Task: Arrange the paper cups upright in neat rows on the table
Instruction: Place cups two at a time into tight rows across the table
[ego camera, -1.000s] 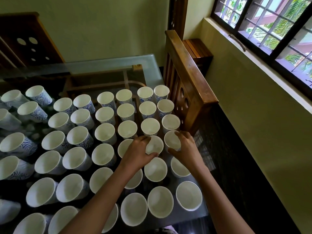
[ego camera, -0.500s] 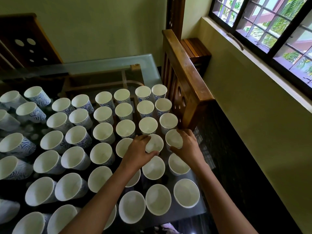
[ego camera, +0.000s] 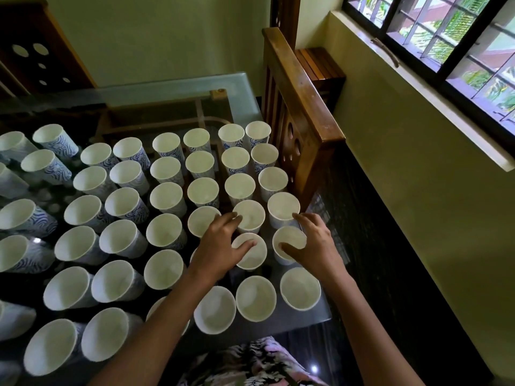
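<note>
Left hand (ego camera: 216, 247) is loosely curled round a cup (ego camera: 252, 256), thumb across its mouth. Right hand (ego camera: 316, 245) grips the next cup (ego camera: 289, 238) the same way. More cups (ego camera: 167, 197) stand upright in rows beyond and left of both hands

Paper cups (ego camera: 167, 199) stand in rows across the worktop (ego camera: 239, 87), from its near edge back past the middle. A chair (ego camera: 303, 107) stands against the worktop's right edge, with a window (ego camera: 446, 37) farther right. Over the two rightmost columns lie the left hand (ego camera: 217, 246) and, beside it, the right hand (ego camera: 317, 246).
</note>
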Motion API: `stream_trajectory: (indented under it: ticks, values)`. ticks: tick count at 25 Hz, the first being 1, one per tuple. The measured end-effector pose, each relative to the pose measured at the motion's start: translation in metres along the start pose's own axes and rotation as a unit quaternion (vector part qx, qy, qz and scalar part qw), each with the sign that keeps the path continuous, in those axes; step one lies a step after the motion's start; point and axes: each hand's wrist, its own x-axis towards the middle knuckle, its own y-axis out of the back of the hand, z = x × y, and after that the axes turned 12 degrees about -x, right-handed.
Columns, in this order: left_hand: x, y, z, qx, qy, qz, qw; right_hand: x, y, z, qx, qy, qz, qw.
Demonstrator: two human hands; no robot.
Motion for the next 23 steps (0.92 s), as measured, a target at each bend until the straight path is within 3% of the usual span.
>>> stream_trajectory:
  ticks: [23]
  values:
    - [-0.035,-0.007,0.019,0.040,0.040,-0.084,0.995,-0.020,0.001,-0.004,0.002,-0.038,-0.036,0.999]
